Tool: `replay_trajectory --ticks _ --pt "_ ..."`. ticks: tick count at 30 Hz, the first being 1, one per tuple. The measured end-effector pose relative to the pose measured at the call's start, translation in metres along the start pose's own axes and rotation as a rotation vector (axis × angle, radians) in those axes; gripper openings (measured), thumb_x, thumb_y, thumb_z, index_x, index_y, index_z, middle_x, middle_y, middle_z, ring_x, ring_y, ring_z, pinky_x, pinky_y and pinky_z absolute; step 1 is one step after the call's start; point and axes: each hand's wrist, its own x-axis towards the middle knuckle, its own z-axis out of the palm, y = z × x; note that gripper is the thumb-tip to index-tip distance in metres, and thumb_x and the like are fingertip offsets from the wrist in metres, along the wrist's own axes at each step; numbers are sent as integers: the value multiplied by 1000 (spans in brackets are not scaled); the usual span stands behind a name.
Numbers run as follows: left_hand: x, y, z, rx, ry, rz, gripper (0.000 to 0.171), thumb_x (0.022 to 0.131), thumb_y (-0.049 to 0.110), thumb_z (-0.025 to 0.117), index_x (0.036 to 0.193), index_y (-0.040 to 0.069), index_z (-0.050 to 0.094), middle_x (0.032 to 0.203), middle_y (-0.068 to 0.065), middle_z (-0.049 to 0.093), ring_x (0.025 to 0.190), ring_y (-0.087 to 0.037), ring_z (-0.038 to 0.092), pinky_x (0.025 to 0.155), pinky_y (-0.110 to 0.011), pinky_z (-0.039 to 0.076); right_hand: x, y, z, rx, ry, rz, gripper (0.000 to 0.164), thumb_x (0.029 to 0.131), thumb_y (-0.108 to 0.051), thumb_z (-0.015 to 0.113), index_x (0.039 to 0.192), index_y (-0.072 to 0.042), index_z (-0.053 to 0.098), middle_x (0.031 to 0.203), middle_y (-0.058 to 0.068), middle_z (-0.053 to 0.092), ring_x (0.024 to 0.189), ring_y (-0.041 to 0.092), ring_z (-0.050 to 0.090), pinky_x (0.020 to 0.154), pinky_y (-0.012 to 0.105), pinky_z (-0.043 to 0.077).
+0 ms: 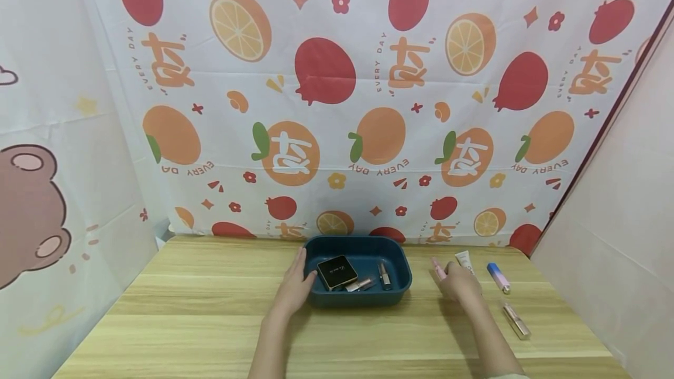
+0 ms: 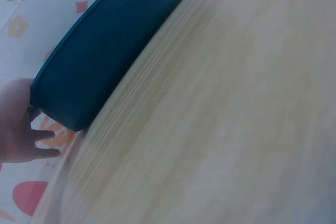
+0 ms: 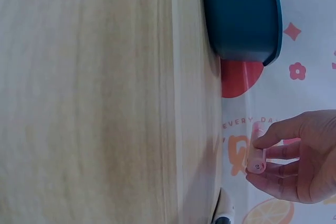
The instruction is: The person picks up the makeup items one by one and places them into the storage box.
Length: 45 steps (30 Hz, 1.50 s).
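Observation:
My left hand holds the left end of a dark blue bin, thumb at the rim and fingers along the outside. Two of its fingers stick out straight past the end wall in the left wrist view. Inside the bin are a black square compact, a lipstick lying flat and another lipstick near the right side. To the right of the bin, my right hand pinches a pink lip gloss tube between thumb and fingers. A small number shows on the tube's end.
A white squeeze tube lies just behind my right hand. Farther right are a blue-and-pink lipstick tube and a gold-toned lipstick. A fruit-print curtain hangs behind the wooden table.

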Motion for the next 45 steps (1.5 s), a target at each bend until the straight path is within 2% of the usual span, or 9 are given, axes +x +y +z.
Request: replay_trajectory --ticks 4,10,14,20,24,31,45 --pt "1 0 0 2 2 1 61 96 17 46 144 -4 16 150 -19 10 134 -39 13 106 -52 15 1 -1 -1 4 12 -5 20 82 -11 59 95 5 59 85 19 60 75 35 57 62 46 47" --pt "0 0 0 1 -1 -2 61 96 17 46 144 -4 16 150 -19 10 133 -39 13 105 -53 15 2 -4 -3 -2 0 6 24 79 -9 62 97 5 59 87 20 61 75 35 57 60 45 47" --pt "0 0 0 3 -2 2 61 96 17 46 144 -4 15 150 -19 9 133 -39 13 105 -53 15 2 -7 -6 -3 -7 10 28 77 -8 64 100 6 59 92 22 61 80 39 58 63 48 48" --pt "0 1 -1 -3 5 16 61 95 16 46 144 -5 16 150 -20 10 133 -40 14 105 -53 15 0 -12 -11 18 11 -4 28 74 -6 65 99 6 60 82 15 60 74 33 57 62 47 48" --pt "-1 1 -2 -9 4 14 61 95 16 46 144 -5 16 150 -20 10 133 -40 14 105 -53 15 -1 -15 -14 34 19 -7 28 75 -5 65 99 6 59 76 10 57 69 28 55 58 43 48" --pt "-1 2 -2 -5 5 15 60 95 14 47 143 -6 17 149 -21 11 132 -41 15 105 -54 16 -2 -20 -17 29 11 8 32 76 -7 67 104 6 58 78 10 57 69 26 54 57 41 47" --pt "0 1 -2 2 -6 10 61 96 16 46 144 -5 16 150 -20 10 134 -39 14 106 -52 15 -3 -27 -20 33 6 -11 25 76 -8 69 98 1 61 73 7 56 66 24 52 55 38 45"
